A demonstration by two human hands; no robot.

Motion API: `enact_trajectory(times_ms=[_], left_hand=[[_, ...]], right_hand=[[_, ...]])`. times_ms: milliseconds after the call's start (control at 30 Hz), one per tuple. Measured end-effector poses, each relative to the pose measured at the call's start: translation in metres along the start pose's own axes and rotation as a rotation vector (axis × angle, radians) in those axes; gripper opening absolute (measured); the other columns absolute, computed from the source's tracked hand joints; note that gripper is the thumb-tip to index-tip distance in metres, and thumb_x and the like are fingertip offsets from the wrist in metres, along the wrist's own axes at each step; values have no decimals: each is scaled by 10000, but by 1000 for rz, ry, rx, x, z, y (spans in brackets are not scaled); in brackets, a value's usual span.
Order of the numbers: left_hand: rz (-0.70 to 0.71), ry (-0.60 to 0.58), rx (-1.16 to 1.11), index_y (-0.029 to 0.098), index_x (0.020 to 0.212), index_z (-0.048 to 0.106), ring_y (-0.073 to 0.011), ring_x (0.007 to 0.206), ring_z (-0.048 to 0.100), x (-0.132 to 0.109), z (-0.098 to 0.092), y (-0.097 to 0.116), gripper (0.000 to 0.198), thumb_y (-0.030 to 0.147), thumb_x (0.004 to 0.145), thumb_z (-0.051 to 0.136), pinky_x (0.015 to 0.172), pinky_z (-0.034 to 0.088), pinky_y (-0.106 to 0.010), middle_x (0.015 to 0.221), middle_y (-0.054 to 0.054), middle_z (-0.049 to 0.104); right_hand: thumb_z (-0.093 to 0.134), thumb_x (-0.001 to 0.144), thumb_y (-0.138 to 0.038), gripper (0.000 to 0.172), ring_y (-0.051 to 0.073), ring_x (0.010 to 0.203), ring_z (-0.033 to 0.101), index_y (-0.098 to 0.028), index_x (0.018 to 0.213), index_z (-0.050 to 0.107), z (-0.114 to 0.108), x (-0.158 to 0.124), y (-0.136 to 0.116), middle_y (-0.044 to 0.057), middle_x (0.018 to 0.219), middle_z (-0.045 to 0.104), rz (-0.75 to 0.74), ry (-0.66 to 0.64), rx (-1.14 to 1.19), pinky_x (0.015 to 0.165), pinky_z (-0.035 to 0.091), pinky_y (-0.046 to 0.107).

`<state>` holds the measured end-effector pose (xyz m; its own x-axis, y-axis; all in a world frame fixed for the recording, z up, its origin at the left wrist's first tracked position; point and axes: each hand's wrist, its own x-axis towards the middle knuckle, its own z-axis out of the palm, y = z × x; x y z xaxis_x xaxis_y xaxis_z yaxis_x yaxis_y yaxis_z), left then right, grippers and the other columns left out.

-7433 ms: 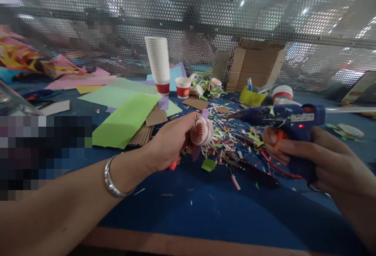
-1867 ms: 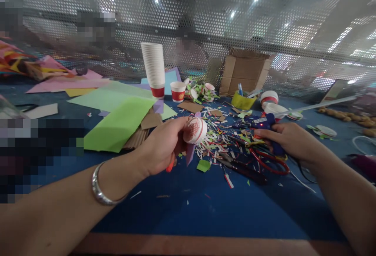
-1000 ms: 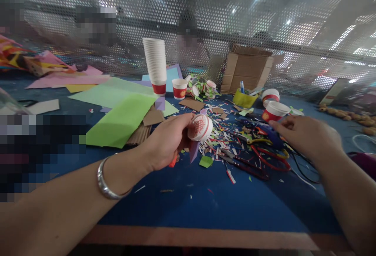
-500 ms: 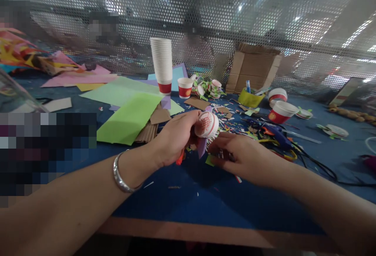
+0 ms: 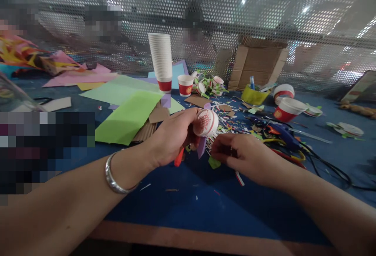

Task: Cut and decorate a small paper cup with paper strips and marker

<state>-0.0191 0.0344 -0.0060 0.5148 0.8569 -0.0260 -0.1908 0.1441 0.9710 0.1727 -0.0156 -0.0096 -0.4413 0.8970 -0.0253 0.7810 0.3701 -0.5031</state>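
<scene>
A small white round piece (image 5: 205, 122) with a red drawn grid and a red band is held in my left hand (image 5: 173, 136). Purple paper strips (image 5: 201, 147) stick out above and below it, and an orange-red piece (image 5: 179, 157) shows under my palm. My right hand (image 5: 239, 152) is just to the right, its fingers curled together at a small green paper piece (image 5: 214, 163). Whether the fingertips grip that paper is partly hidden. White and coloured paper scraps (image 5: 227, 120) lie behind both hands.
Green sheets (image 5: 129, 118) lie left, with a tall cup stack (image 5: 160, 60) behind. A single cup (image 5: 185, 85), small paper-trimmed pieces (image 5: 216, 85), a yellow holder (image 5: 255, 95), a tilted cup (image 5: 288, 109) and a blue glue gun (image 5: 286, 136) with cables stand or lie beyond and right.
The view has shifted slightly. My left hand still holds the white piece, now turned a little. My right hand's fingers have drawn closer together, and the green paper by them has changed its angle.
</scene>
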Motion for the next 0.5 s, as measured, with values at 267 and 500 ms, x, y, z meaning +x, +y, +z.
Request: enact_trajectory(times_ms=[267, 500], left_hand=[[-6, 30, 63, 182, 676, 540, -107, 490, 463, 2, 0, 0, 274, 229, 922, 428, 438, 399, -239, 632, 6, 493], [-7, 10, 62, 180, 644, 531, -116, 521, 486, 1, -1, 0, 291, 236, 918, 449, 464, 421, -249, 628, -2, 499]], right_hand=[[627, 882, -155, 121, 124, 689, 604, -206, 897, 735, -1, -5, 5, 11, 901, 723, -57, 118, 99, 646, 434, 258], [624, 890, -189, 90, 132, 686, 615, -218, 912, 707, 2, -5, 8, -30, 777, 718, 11, 156, 213, 636, 448, 254]])
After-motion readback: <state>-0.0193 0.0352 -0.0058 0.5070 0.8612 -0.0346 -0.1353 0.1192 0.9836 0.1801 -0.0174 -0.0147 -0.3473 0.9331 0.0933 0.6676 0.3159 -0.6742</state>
